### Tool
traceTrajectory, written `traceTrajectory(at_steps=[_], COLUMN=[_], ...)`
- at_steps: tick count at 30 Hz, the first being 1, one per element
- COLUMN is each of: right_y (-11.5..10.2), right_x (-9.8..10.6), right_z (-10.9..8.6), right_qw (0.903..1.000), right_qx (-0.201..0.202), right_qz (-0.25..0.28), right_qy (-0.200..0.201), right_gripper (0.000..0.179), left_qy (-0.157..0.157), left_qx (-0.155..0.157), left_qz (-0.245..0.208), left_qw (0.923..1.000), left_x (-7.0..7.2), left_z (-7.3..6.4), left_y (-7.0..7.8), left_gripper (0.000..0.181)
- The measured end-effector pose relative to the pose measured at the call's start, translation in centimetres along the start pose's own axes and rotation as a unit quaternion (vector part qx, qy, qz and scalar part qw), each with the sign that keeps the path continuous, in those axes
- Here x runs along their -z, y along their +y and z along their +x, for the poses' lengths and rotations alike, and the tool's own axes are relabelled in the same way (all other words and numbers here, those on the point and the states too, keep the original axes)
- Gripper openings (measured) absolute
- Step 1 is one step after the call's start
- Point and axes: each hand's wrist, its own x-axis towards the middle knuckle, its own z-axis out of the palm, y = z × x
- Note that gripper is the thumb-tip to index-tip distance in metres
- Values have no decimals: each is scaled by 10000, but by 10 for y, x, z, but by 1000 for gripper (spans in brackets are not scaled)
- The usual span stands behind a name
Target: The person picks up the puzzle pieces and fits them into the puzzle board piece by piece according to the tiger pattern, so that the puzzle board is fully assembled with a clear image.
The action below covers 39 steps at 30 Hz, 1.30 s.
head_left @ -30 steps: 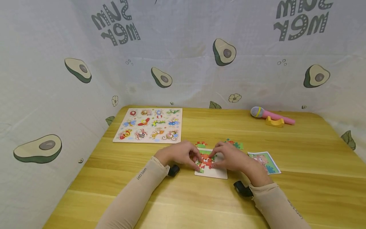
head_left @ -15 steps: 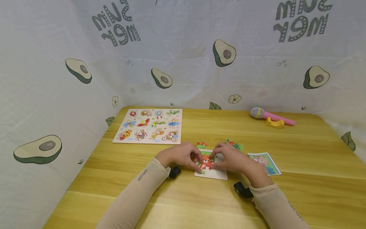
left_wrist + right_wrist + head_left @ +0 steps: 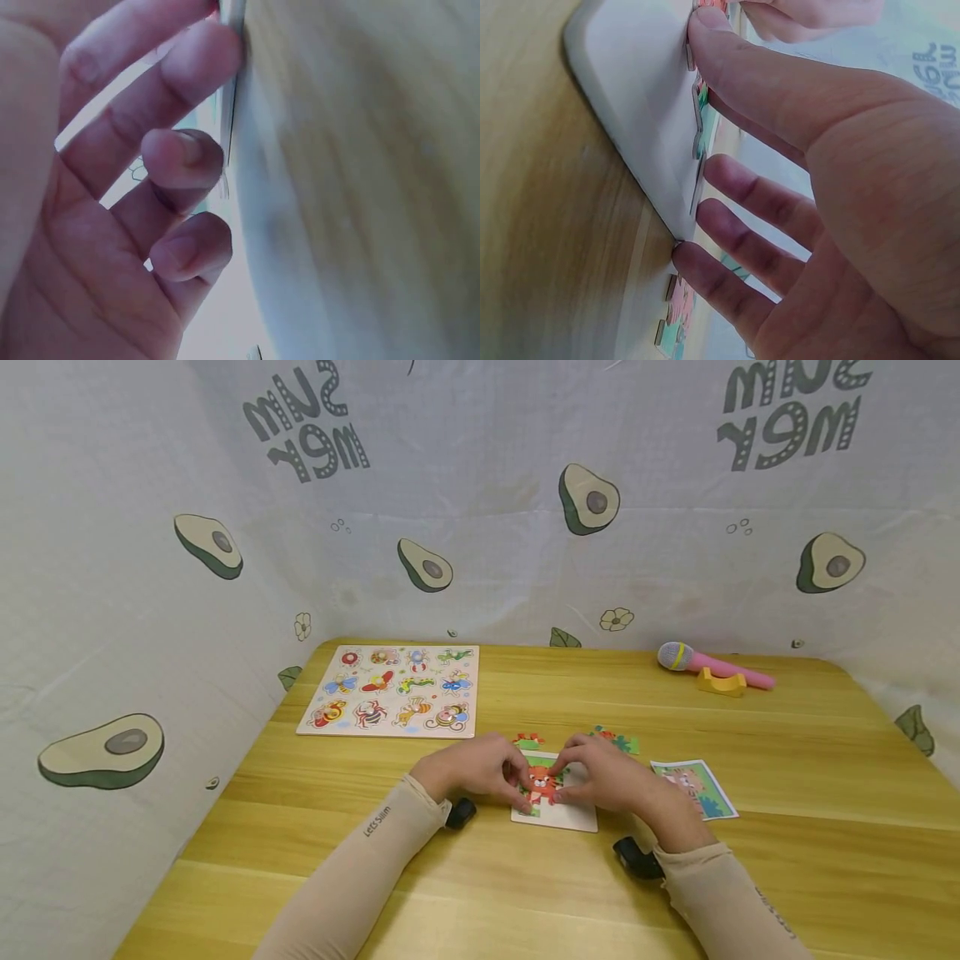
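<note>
In the head view, a square jigsaw board [image 3: 570, 817] lies mid-table, its lower right part bare. Orange tiger pieces [image 3: 542, 781] and green pieces sit on its upper left. My left hand [image 3: 486, 768] bends thumb and forefinger around a piece at the left side, mostly covered by the fingers. From the right, my right hand [image 3: 609, 772] holds the tiger piece between thumb and forefinger. The right wrist view shows the right thumb [image 3: 724, 45] against a piece's edge, other fingers spread by the board [image 3: 630, 82]. In the left wrist view, the fingertips meet the board's edge [image 3: 229, 105].
Loose jigsaw pieces [image 3: 528, 741] and joined ones [image 3: 626, 745] lie just behind the board. A tiger picture card [image 3: 708, 793] is to the right. Further back are an insect peg board [image 3: 390, 693] at left and a pink microphone [image 3: 731, 670] by a yellow stand [image 3: 720, 685].
The left thumb and forefinger have shifted slightly at the left-side piece, and its green lower corner has moved a little. The right hand stays in nearly the same place.
</note>
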Motion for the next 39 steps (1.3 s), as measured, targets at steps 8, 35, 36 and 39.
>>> traceTrajectory(at_steps=[8,35,36,39], right_y=[-2,-2,-2,-2], right_x=[0,2,2,2], right_z=[-1,-1,-1,-1], right_qw=[10000,9999,9999,9999], right_qx=[-2,13,28,44], right_qz=[14,-144,-150,-158], right_qy=[7,-18,-15,-10], right_gripper=[17,19,19,19], left_qy=[-47,-207,-203,-207], left_qx=[35,-9,4,92], left_qz=[524,166,171,182], left_qw=[9986,9996,9996,9996], left_x=[1,2,2,1], left_z=[2,-1,-1,-1], left_y=[8,3,3,4], left_gripper=[15,25,25,26])
